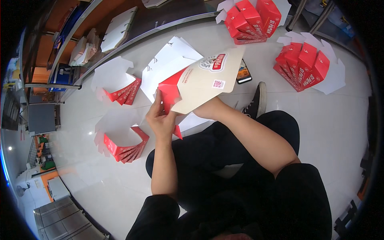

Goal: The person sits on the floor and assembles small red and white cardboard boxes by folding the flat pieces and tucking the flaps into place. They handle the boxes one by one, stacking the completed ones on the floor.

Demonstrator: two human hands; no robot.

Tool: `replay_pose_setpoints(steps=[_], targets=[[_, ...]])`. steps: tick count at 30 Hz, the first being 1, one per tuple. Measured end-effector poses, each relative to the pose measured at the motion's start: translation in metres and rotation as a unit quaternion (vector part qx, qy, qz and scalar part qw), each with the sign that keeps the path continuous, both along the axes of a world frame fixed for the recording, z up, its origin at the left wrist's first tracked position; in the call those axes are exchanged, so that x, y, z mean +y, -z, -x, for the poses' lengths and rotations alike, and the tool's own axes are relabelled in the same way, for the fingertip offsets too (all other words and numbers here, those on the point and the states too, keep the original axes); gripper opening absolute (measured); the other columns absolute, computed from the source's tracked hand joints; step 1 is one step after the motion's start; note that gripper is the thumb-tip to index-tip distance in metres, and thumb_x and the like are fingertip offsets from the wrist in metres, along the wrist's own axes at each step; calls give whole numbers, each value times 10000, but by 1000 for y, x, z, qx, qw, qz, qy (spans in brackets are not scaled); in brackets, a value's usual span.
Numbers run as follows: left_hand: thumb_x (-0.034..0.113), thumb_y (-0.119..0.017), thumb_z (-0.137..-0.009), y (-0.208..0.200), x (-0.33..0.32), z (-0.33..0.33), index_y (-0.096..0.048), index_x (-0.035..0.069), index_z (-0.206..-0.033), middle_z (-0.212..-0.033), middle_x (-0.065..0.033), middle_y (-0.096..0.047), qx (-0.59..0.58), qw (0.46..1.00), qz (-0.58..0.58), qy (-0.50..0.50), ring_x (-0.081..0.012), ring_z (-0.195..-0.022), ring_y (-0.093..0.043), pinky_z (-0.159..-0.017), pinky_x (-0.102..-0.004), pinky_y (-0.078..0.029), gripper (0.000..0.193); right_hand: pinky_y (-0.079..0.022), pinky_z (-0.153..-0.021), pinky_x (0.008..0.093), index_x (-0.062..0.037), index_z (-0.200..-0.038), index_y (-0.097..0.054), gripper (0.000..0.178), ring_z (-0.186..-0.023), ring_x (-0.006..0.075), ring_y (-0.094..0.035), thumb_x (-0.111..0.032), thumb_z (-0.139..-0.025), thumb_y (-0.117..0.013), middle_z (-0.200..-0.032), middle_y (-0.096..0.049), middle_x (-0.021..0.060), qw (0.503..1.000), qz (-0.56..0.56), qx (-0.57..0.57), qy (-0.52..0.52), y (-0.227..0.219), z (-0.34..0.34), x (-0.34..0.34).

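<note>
A partly folded paper food carton point(206, 80), cream on its broad panel and red at one end, is held above my lap. My left hand point(161, 118) pinches its red end, with the thumb and fingers at the folded edge. My right hand point(208, 108) reaches beneath the cream panel, which hides its fingers. Past the carton, flat white carton blanks point(170, 60) lie stacked on the floor. To the left stand two nested groups of red-and-white cartons, a farther one point(130, 92) and a nearer one point(126, 150).
Two more nested carton groups stand at far right, one by the shelf point(250, 24) and one nearer point(302, 66). A phone point(243, 73) lies beyond my shoe point(256, 102). A metal-edged shelf point(160, 30) bounds the far side. Metal boxes point(60, 222) stand at lower left.
</note>
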State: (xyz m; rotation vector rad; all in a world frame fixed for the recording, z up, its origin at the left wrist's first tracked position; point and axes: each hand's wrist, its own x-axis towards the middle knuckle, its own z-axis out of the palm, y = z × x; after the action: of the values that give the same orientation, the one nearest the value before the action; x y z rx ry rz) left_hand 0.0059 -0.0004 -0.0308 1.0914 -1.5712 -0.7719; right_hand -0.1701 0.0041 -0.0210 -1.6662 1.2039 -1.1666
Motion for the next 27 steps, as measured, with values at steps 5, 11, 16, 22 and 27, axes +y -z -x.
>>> replay_pose_setpoints(steps=[5, 11, 16, 22, 27], targets=[[4, -728, -816, -4, -2, -2, -548, -28, -1383, -999, -98, -720, -41, 999, 25, 22, -98, -847, -647, -753, -243, -525, 596, -513, -844, 345, -15, -1100, -598, 246, -967, 191, -644, -159, -913, -668, -1070, -650, 89, 951, -27, -304, -42, -5, 4, -1], [31, -712, -819, -1, 1, 1, -574, -25, -1362, -832, -59, -704, -62, 997, 34, -38, -56, -719, -587, -670, -213, -486, 563, -522, -751, 314, -20, -918, -581, 142, -828, 193, -655, -134, -907, -664, -907, -649, 86, 960, 1, -278, 32, -3, 1, -6], [11, -697, -819, 1, 5, 5, -587, -64, -1329, -816, -72, -704, -72, 991, 67, -88, -68, -711, -613, -657, -227, -506, 527, -508, -708, 362, -12, -909, -644, 116, -769, 226, -637, -124, -910, -671, -812, -651, 107, 992, 86, -30, 87, -7, 3, -1], [-50, -665, -849, 5, 4, 9, -480, -55, -1420, -1012, -163, -717, -47, 993, 82, -65, -127, -847, -673, -728, -240, -535, 600, -518, -754, 373, -15, -1033, -625, 287, -834, 238, -639, -196, -853, -756, -920, -662, 108, 994, 61, -47, 77, 11, -2, -3], [-85, -625, -866, -17, 8, 14, -66, 106, -1603, -1220, -219, -640, 70, 995, -61, 28, -203, -944, -703, -727, -243, -562, 945, -527, -855, 416, -12, -1187, -608, 432, -1005, 302, -668, -226, -835, -737, -1075, -686, 153, 972, -40, -221, 67, -9, 7, -2]])
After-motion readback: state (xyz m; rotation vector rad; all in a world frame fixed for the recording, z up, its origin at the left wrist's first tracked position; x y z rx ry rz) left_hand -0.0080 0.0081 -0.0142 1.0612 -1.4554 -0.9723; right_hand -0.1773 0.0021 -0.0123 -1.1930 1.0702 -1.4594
